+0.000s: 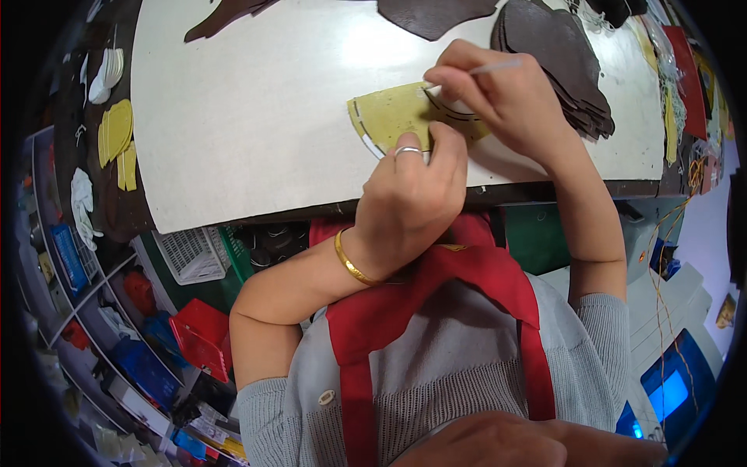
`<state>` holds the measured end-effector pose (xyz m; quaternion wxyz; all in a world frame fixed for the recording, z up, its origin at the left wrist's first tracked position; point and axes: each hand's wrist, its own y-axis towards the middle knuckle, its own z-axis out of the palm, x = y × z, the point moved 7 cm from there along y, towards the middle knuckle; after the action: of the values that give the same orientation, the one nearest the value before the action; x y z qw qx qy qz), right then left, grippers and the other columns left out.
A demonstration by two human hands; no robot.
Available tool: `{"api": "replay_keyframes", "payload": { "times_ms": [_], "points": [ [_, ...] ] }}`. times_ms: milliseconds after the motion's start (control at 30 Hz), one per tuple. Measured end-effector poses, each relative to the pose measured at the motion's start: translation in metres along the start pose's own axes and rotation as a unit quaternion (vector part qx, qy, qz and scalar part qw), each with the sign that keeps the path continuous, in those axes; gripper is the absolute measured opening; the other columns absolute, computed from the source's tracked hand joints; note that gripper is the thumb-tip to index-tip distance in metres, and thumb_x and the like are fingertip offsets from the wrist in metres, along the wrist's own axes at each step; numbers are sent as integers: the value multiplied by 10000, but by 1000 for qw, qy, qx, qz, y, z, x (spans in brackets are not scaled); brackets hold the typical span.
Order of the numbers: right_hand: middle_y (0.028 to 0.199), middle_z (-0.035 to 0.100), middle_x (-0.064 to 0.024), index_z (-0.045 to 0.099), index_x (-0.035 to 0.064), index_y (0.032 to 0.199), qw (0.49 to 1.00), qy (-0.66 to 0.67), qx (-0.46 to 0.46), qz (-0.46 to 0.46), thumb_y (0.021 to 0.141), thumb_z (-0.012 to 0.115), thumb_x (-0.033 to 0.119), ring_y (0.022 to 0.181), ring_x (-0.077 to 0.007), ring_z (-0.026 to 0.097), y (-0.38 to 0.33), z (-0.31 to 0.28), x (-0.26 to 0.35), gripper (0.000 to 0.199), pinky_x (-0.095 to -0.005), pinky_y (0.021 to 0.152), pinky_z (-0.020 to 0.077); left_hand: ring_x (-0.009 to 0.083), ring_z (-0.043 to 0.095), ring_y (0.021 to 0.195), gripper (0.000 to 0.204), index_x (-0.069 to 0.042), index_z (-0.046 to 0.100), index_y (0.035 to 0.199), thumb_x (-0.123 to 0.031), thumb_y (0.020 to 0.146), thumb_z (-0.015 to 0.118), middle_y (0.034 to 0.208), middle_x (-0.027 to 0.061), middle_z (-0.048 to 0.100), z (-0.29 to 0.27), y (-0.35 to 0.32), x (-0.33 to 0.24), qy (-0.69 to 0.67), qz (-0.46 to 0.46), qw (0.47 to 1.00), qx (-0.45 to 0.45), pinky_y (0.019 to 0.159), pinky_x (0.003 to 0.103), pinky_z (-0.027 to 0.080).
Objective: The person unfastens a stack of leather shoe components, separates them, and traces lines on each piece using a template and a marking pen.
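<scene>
On the white work board [249, 148] lies a yellow fan-shaped template [393, 113] with dark slots or lines along its edges. A short white strip shows at its lower left edge. My left hand [412, 194], with a ring and a gold bangle, holds the template down at its near edge, fingers bent. Above the template's right part, my right hand [510, 97] is closed round a thin pale pen [498, 67]. The pen slants down to the left, its tip near the template's far edge. My right fingers partly hide the template's right end.
A stack of dark brown leather pieces [548, 62] stands right of my right hand. Another dark piece [436, 15] lies at the far edge. More yellow templates [117, 128] lie on the left. Below the table are a white basket [191, 257] and a red bin [204, 335].
</scene>
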<state>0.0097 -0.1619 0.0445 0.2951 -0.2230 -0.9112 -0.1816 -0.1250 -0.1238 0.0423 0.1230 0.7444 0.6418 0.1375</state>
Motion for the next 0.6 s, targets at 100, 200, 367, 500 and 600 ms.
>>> {"api": "replay_keyframes", "payload": {
  "times_ms": [100, 200, 367, 500, 600],
  "points": [
    [655, 626, -113, 620, 99, 871, 993, -83, 16, -80, 989, 641, 365, 598, -318, 649, -16, -1, 9, 291, -431, 542, 490, 178, 527, 667, 355, -47, 715, 1135, -135, 801, 631, 992, 22, 623, 4, 0, 0, 6, -11, 999, 30, 504, 257, 458],
    [646, 616, -111, 605, 92, 878, 991, -116, 7, -68, 986, 664, 303, 611, -313, 654, -41, -28, -3, 244, -417, 541, 490, 165, 508, 667, 327, -82, 715, 1132, -141, 822, 625, 1007, 14, 610, 6, 1, 2, 21, -12, 999, 27, 507, 247, 442],
    [669, 593, -110, 607, 69, 911, 994, -110, -21, 7, 999, 663, 245, 612, -337, 629, -66, -40, -11, 205, -425, 553, 477, 155, 510, 677, 342, -141, 707, 1177, -164, 847, 622, 1058, 5, 593, 3, 5, 0, 55, 5, 998, 41, 502, 235, 435],
    [734, 635, -146, 653, 53, 982, 990, 65, -128, -9, 1001, 606, 204, 695, -382, 653, -40, -37, -3, 160, -489, 631, 513, 160, 544, 699, 368, -158, 727, 1162, -147, 805, 640, 1008, -10, 625, -1, 6, -2, 49, 10, 999, 16, 517, 245, 459],
    [991, 714, -144, 675, 20, 1022, 987, -99, 53, 114, 1016, 579, 224, 942, -356, 675, -30, -5, -4, 225, -418, 766, 541, 170, 574, 725, 377, -167, 740, 1125, -118, 760, 656, 992, -19, 657, -4, 0, 5, 17, 0, 1000, 7, 546, 260, 491]
  ]
}}
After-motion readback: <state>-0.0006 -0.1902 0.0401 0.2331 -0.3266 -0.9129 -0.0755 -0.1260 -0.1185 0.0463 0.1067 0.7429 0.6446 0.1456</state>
